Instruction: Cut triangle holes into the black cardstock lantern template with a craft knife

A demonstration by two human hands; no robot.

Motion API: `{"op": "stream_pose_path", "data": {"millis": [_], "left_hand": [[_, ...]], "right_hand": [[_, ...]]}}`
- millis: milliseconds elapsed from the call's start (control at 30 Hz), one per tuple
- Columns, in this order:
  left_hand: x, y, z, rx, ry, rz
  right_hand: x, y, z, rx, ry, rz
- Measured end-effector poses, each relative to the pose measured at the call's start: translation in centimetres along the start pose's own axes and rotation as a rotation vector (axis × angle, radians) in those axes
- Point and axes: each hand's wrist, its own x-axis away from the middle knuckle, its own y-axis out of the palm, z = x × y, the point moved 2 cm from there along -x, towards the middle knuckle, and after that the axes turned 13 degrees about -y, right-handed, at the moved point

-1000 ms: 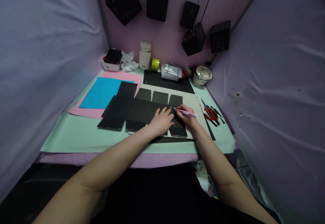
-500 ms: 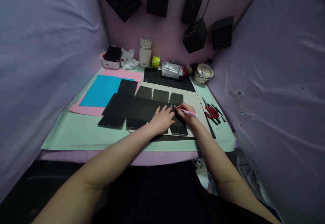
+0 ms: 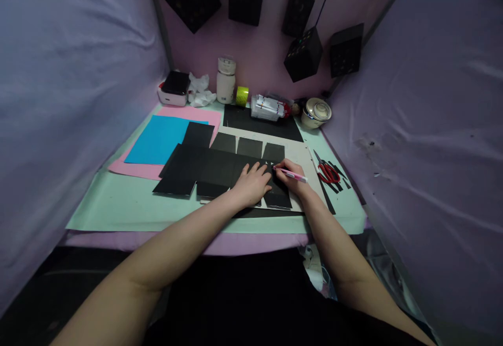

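A black card sheet point(image 3: 204, 160) with notched flaps lies over a pale board point(image 3: 296, 152). Flat on its right part rests my left hand point(image 3: 253, 182), fingers spread, pressing the card. Just right of it, my right hand point(image 3: 290, 174) is closed around a slim pink-and-white pen-shaped tool point(image 3: 294, 174). The tool's tip meets the card close to my left fingertips; it is too small to tell what kind of tip it is. Small light spots show on the card beside the tip.
Red-handled scissors point(image 3: 328, 172) and black scraps point(image 3: 341, 178) lie at the right. Blue point(image 3: 157, 139) and pink sheets point(image 3: 118, 165) are at the left. Along the back stand a white bottle point(image 3: 226, 87), yellow tape point(image 3: 242, 96) and a lidded cup point(image 3: 316, 113). Black boxes point(image 3: 302, 55) hang above.
Both hands keep nearly the same place, the tool still at the card. The whole view has shifted very slightly.
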Motion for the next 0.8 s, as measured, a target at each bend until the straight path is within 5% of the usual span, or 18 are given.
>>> {"op": "stream_pose_path", "data": {"millis": [800], "left_hand": [[0.09, -0.19, -0.04, 0.014, 0.0, -0.002]], "right_hand": [[0.21, -0.19, -0.11, -0.062, 0.046, 0.024]]}}
